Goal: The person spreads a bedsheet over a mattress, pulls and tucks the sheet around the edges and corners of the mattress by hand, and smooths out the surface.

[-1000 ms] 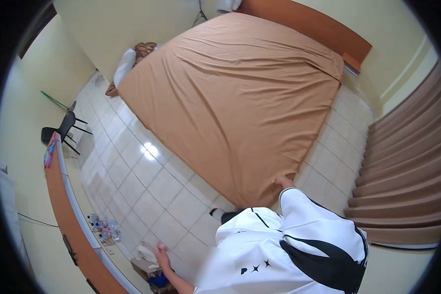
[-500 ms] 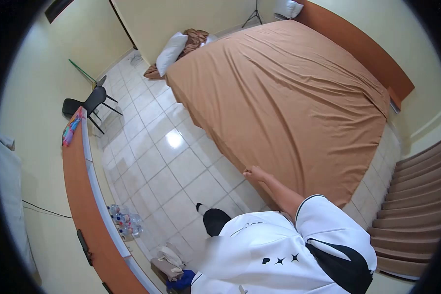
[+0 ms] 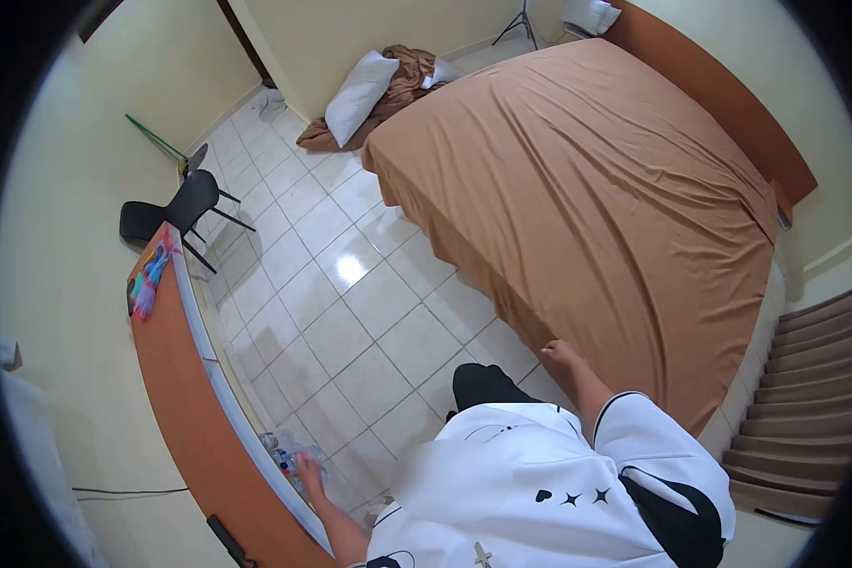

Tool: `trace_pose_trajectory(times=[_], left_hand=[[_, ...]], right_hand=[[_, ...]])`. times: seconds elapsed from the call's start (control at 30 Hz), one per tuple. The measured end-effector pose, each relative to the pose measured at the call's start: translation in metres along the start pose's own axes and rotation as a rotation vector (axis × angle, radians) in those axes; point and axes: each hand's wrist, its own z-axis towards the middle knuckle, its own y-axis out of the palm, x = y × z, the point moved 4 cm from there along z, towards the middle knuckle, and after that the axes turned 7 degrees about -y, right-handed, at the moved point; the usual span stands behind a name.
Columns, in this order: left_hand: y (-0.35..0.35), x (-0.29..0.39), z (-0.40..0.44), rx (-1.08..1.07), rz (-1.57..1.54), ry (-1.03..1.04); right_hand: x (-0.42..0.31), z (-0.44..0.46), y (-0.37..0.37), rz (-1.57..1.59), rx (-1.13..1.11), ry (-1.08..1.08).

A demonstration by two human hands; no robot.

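Note:
My right hand [image 3: 560,353] is in front of the long side of the bed, its fingers curled in. It overlaps the edge of the brown bedsheet [image 3: 577,208], and whether they touch is unclear. No fabric looks pulled up by it. Down at the lower left, my left hand [image 3: 308,470] hangs with its fingers somewhat apart and holds nothing I can see. Behind it in the view, clear plastic bottles [image 3: 289,452] stand on the floor, partly covered by the hand. The sheet lies over the mattress with long creases and hangs down the side.
A long wooden counter [image 3: 182,398] runs along the left wall, with a colourful bundle [image 3: 150,284] on it. Beyond it stands a black chair [image 3: 195,197]. A white pillow [image 3: 362,97] and crumpled brown cloth [image 3: 412,76] lie beyond the bed. The floor is tiled [image 3: 379,298].
The bed and room have shifted rightward in view as my body moved. My left hand has come into sight beside the counter. My right hand is farther right, nearer the bed's close end.

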Motion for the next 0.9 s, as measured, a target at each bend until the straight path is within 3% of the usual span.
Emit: trace_pose_trajectory(times=[0.07,0.17,0.2,0.27,0.33,0.4,0.47,0.53,0.6,0.67,0.73,0.9], left_hand=[[0.051,0.126,0.060,-0.162,-0.224,0.020],[0.127,0.287,0.109,-0.372,-0.139,0.204],[0.148,0.318,0.123,-0.427,-0.126,0.233],[0.182,0.351,0.161,-0.560,0.047,0.287],[0.201,0.342,0.217,-0.615,0.109,0.236],[0.195,0.322,0.259,-0.579,0.175,0.154],[0.173,0.286,0.302,-0.461,0.210,0.043],[0.142,0.245,0.327,-0.378,0.175,-0.298],[0.118,0.193,0.351,-0.275,0.055,-0.273],[0.105,0.194,0.363,-0.309,0.037,-0.285],[0.107,0.167,0.378,-0.321,0.044,-0.365],[0.133,0.172,0.460,-0.422,0.144,-0.542]], right_hand=[[0.001,0.023,0.004,0.018,-0.008,0.144],[-0.008,0.063,-0.003,0.120,0.030,0.355],[-0.022,0.075,-0.012,0.160,0.026,0.456],[-0.052,0.109,-0.026,0.152,0.106,0.414],[-0.073,0.164,-0.054,0.132,0.196,0.367],[-0.076,0.215,-0.059,0.598,0.204,0.525],[-0.109,0.286,-0.091,0.548,0.215,0.443],[-0.149,0.346,-0.127,0.404,0.221,0.340],[-0.211,0.408,-0.166,0.279,0.232,0.269],[-0.273,0.458,-0.194,0.243,0.235,0.231],[-0.325,0.503,-0.207,0.471,0.317,0.116],[-0.403,0.625,-0.197,0.516,0.311,0.107]])
